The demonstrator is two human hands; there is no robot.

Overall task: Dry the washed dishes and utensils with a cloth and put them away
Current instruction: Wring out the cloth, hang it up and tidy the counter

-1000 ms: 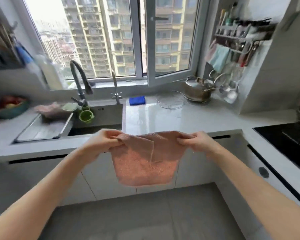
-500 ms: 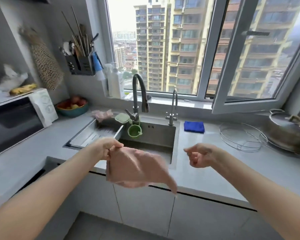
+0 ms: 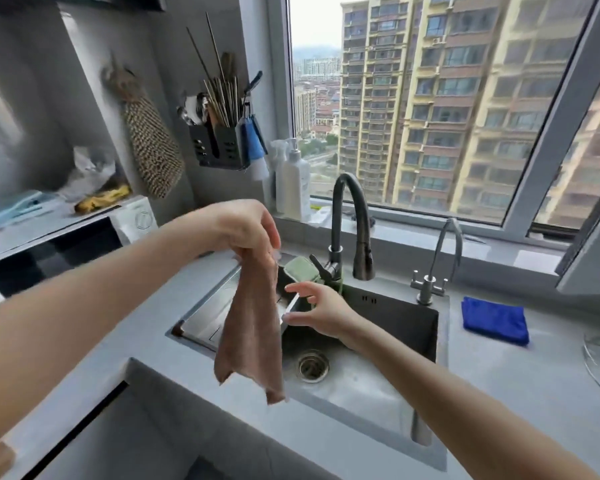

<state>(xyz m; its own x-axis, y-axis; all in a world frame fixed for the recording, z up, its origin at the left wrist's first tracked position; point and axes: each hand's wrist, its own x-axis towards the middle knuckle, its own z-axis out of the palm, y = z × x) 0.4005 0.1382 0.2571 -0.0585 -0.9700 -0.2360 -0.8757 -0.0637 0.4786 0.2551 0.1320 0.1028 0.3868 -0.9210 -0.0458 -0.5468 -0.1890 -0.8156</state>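
**Two hands above sink, left one holding cloth**

Left hand point(image 3: 246, 230) is raised over the counter's left side, fingers curled down and pinching the top of a pinkish cloth point(image 3: 250, 323). The cloth hangs loose and bunched, its lower corners dangling in front of the drain tray point(image 3: 205, 313) and the sink's near-left corner. It touches nothing but the hand, as far as visible.

Right hand point(image 3: 323, 313) is low over the sink point(image 3: 395, 317), holding nothing. Its fingers are spread and mostly straight, thumb and index pointing left toward the cloth and the tray edge. Cannot tell if the fingertips touch that edge.

Sink basin has a round drain point(image 3: 312, 365) at the bottom. Dark curved faucet point(image 3: 347, 220) stands behind it, with a thin second tap point(image 3: 444, 258) to its right. A green sponge holder point(image 3: 300, 268) sits at the faucet base, just beyond the right hand.

A folded blue cloth point(image 3: 494, 323) lies on the countertop point(image 3: 499, 375), right of the sink. A black utensil rack point(image 3: 219, 147) full of chopsticks and cutlery is on the wall at upper left, with a white pump bottle point(image 3: 293, 181) on the sill beside it. A microwave point(image 3: 66, 247) is at far left.
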